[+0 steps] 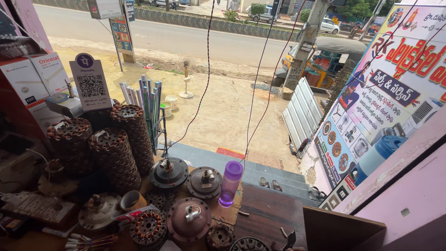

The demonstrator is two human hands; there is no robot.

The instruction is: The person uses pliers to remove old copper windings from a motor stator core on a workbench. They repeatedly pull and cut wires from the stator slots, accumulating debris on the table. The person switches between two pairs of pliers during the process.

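Note:
Neither of my hands shows in the head view. Below me a wooden workbench (269,211) carries several round fan motor housings (168,173), a brown motor cover (189,220) and a copper-wound stator (147,228). A purple translucent bottle (230,183) stands upright near the bench's middle. Tall stacks of wound stators (114,155) rise at the left.
A white power strip (37,207) lies at the far left with cardboard boxes (32,81) above it. Thin wires (204,83) hang down in front. Beyond the bench are steps (204,155), a sandy yard, a pedestal fan (186,76), corrugated sheets (302,114) and a large printed banner (381,97).

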